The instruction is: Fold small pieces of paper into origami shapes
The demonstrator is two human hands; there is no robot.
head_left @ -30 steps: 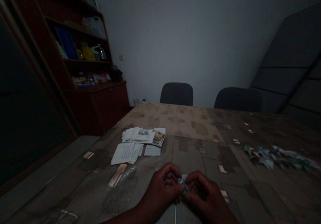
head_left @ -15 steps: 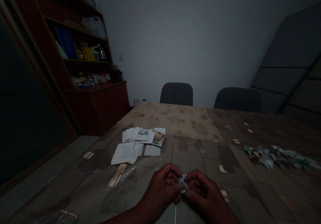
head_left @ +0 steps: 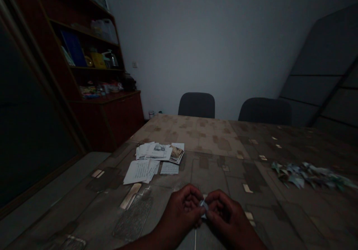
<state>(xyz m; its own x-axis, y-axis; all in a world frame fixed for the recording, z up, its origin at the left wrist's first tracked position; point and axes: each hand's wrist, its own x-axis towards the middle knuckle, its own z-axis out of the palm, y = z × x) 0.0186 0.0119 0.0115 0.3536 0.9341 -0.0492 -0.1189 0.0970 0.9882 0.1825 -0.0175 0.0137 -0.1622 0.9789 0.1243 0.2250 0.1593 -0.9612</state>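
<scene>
Between my two hands is a small, pale folded piece of paper [head_left: 204,206], held just above the near part of the table. My left hand [head_left: 184,209] pinches its left side between thumb and fingers. On the right side, my right hand [head_left: 226,212] grips it with thumb and curled fingers. Much of the paper is hidden by the fingertips, and its exact shape is too small and dim to make out.
Beyond my left hand lie loose printed sheets and cards [head_left: 142,171]. A heap of folded paper pieces [head_left: 310,175] rests at the right on the patterned tablecloth [head_left: 212,130]. Two dark chairs [head_left: 196,105] stand at the far edge, a wooden cabinet [head_left: 120,112] at the left.
My fingertips have drawn slightly closer together over the paper, and less of it shows. The sheets and the heap stay where they were.
</scene>
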